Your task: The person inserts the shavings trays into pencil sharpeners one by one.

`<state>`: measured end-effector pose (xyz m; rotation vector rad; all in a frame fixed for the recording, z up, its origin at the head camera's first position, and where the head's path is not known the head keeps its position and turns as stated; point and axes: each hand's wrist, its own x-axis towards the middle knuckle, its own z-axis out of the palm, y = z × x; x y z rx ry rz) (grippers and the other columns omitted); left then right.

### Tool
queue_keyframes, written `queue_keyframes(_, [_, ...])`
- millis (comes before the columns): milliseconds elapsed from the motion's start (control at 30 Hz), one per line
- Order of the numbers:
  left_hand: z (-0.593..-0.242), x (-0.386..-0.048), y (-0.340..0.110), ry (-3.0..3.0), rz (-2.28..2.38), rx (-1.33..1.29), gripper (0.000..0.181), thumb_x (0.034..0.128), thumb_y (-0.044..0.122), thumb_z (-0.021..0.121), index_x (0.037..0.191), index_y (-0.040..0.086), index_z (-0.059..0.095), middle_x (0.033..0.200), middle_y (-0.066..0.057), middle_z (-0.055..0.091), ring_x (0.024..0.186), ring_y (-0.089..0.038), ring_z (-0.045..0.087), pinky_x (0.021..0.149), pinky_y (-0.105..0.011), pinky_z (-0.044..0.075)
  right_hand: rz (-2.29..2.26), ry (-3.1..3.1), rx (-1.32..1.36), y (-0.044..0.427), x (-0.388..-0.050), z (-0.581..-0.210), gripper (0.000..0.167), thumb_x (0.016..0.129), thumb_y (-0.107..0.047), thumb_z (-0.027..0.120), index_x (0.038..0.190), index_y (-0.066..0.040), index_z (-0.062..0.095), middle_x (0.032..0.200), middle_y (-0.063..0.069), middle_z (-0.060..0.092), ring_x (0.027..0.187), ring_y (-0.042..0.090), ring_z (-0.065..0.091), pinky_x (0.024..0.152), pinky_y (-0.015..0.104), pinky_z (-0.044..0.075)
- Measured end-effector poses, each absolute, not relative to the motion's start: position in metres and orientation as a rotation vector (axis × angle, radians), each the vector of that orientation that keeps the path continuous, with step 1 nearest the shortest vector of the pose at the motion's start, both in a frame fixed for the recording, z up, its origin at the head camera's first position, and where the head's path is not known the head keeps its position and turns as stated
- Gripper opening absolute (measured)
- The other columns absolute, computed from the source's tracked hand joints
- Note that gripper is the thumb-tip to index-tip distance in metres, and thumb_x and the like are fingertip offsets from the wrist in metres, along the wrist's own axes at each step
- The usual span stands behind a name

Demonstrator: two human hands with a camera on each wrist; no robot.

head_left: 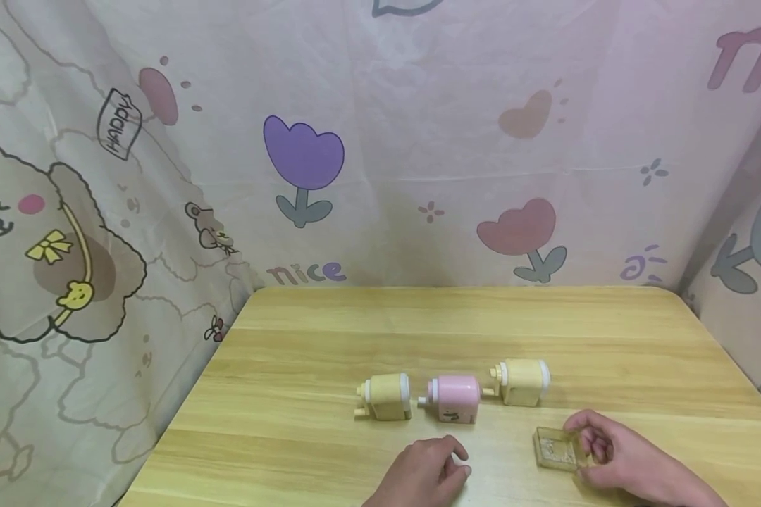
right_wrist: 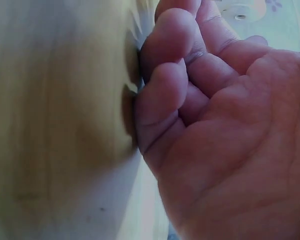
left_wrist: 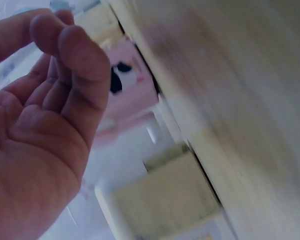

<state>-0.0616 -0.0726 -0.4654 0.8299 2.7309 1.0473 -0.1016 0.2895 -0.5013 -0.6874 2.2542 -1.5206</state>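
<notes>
My right hand [head_left: 624, 454] holds a small clear amber shavings drawer [head_left: 554, 461] between thumb and forefinger at its right end. Pale bits lie inside it. Its other fingers curl in, and in the right wrist view they hide the drawer. Close to the table's front, my left hand [head_left: 421, 470] is loosely curled with nothing in it. Just beyond it stand a pink crank pencil sharpener [head_left: 458, 394] and a yellow sharpener [head_left: 388, 396] to its left. Another yellow sharpener [head_left: 523, 382] stands farther back on the right.
The sharpeners form a loose row on the wood-grain table [head_left: 292, 352], their cranks pointing left. A printed cloth [head_left: 387, 141] hangs behind the table and along both sides.
</notes>
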Motion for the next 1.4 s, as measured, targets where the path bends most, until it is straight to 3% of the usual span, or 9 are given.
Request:
queue_keyframes(233, [-0.441,-0.067,-0.052,2.718,0.735,1.109,0.017,0.1021,0.028,0.062,0.11,0.016,0.072,0.083,0.022,0.062,0.08,0.013,0.052,0.069,-0.008,0.043,-1.513,2.224,-0.619,0.291,-0.1,-0.502,0.047,0.082,0.005,0.074,0.122,0.007,0.051,0.09,0.003,0.049,0.073,0.015,0.048,0.057,0.031,0.043])
queue_keyframes(400, [-0.419,-0.079,-0.034,2.878,0.608,1.282,0.024,0.1024,0.031,0.064,0.121,0.016,0.069,0.105,0.012,0.068,0.084,0.008,0.055,0.067,-0.005,0.042,-1.491,2.249,-0.619,0.292,-0.1,-0.502,0.047,0.081,0.005,0.075,0.121,0.005,0.052,0.091,0.003,0.049,0.073,0.013,0.048,0.057,0.031,0.043])
queue_keyframes(633, [-0.413,-0.107,-0.008,3.022,0.596,0.956,0.061,0.0994,0.032,0.069,0.152,0.013,0.045,0.143,-0.003,0.055,0.079,-0.007,0.064,0.068,-0.018,0.054,-1.49,2.236,-0.627,0.289,-0.101,-0.503,0.047,0.081,0.006,0.072,0.123,0.006,0.051,0.091,0.003,0.05,0.072,0.012,0.048,0.056,0.03,0.041])
queue_keyframes(733, [-0.415,-0.117,0.006,3.009,0.592,0.775,0.077,0.0972,0.031,0.073,0.161,0.016,0.033,0.157,-0.004,0.042,0.065,-0.009,0.059,0.061,-0.019,0.052,-1.483,2.254,-0.633,0.287,-0.101,-0.503,0.046,0.08,0.005,0.073,0.122,0.005,0.052,0.09,0.002,0.051,0.072,0.013,0.049,0.056,0.03,0.042])
queue_keyframes(867, [-0.418,-0.124,0.024,2.981,0.514,0.609,0.086,0.0951,0.029,0.075,0.164,0.019,0.026,0.163,-0.005,0.034,0.056,-0.009,0.052,0.052,-0.018,0.045,-1.488,2.26,-0.63,0.286,-0.101,-0.501,0.045,0.081,0.005,0.074,0.121,0.005,0.052,0.09,0.002,0.052,0.074,0.014,0.05,0.057,0.03,0.043])
queue_keyframes(1133, [-0.423,-0.128,0.047,3.023,0.411,0.526,0.084,0.0912,0.026,0.08,0.16,0.013,0.035,0.156,-0.015,0.045,0.081,-0.015,0.07,0.057,-0.02,0.053,-1.482,2.249,-0.582,0.286,-0.103,-0.499,0.044,0.083,0.004,0.074,0.122,0.006,0.052,0.091,0.004,0.051,0.076,0.015,0.049,0.058,0.03,0.042])
queue_keyframes(1233, [-0.426,-0.129,0.049,3.086,0.388,0.579,0.074,0.0907,0.014,0.079,0.155,0.007,0.042,0.139,-0.016,0.057,0.07,-0.011,0.065,0.049,-0.016,0.048,-1.468,2.282,-0.592,0.286,-0.103,-0.498,0.045,0.083,0.002,0.076,0.121,0.005,0.053,0.091,0.004,0.052,0.075,0.015,0.05,0.058,0.029,0.044])
queue_keyframes(1300, [-0.427,-0.131,0.05,3.135,0.371,0.627,0.058,0.0899,0.006,0.077,0.142,0.003,0.051,0.116,-0.011,0.063,0.058,-0.008,0.056,0.042,-0.015,0.041,-1.466,2.289,-0.592,0.286,-0.103,-0.498,0.045,0.083,0.001,0.076,0.121,0.005,0.053,0.091,0.005,0.051,0.075,0.015,0.05,0.058,0.03,0.043])
queue_keyframes(1400, [-0.429,-0.132,0.05,3.18,0.381,0.664,0.038,0.0885,-0.001,0.075,0.119,0.006,0.054,0.091,-0.003,0.054,0.047,-0.006,0.043,0.036,-0.014,0.032,-1.462,2.283,-0.556,0.286,-0.103,-0.497,0.045,0.083,-0.001,0.077,0.121,0.004,0.053,0.091,0.005,0.051,0.076,0.014,0.05,0.059,0.03,0.043])
